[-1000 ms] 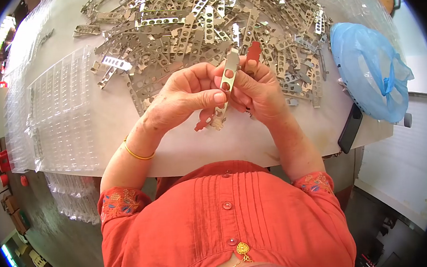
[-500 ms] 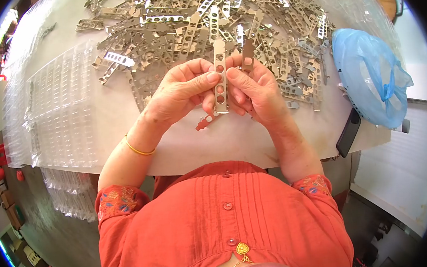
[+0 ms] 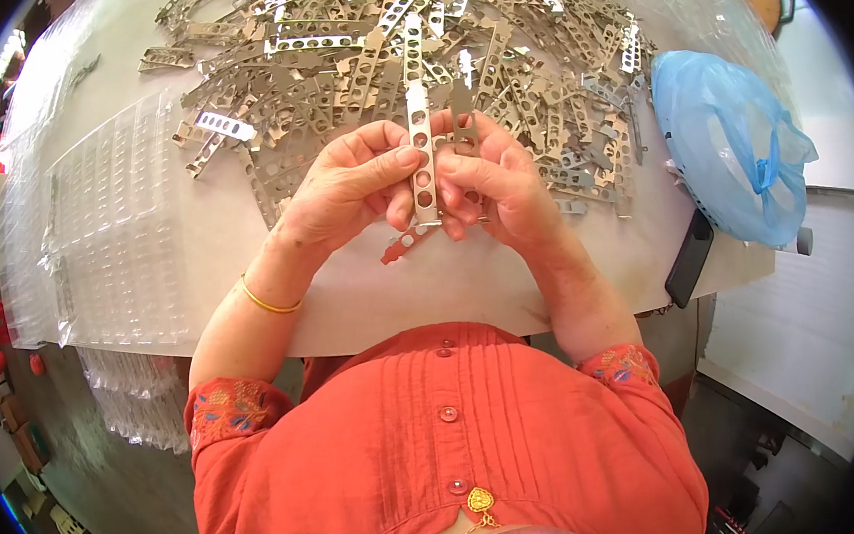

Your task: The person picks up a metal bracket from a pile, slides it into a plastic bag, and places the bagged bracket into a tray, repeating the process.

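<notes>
Left hand (image 3: 355, 180): pinching a perforated metal strip (image 3: 423, 168), upright
Right hand (image 3: 509, 188): curled round a darker strip (image 3: 461, 99), thumb beside the first
Strip pile (image 3: 323, 89): beyond my hands, on the table (image 3: 360, 307)
Strip handling: calls, I judge, for a light edge pinch

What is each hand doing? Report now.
Left hand: closed, fingers on the upright light metal strip.
Right hand: closed, fingers on a darker strip.

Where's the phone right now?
Head view, right side: the black phone lies by the near edge of the table, just below the blue plastic bag in the picture.
</notes>
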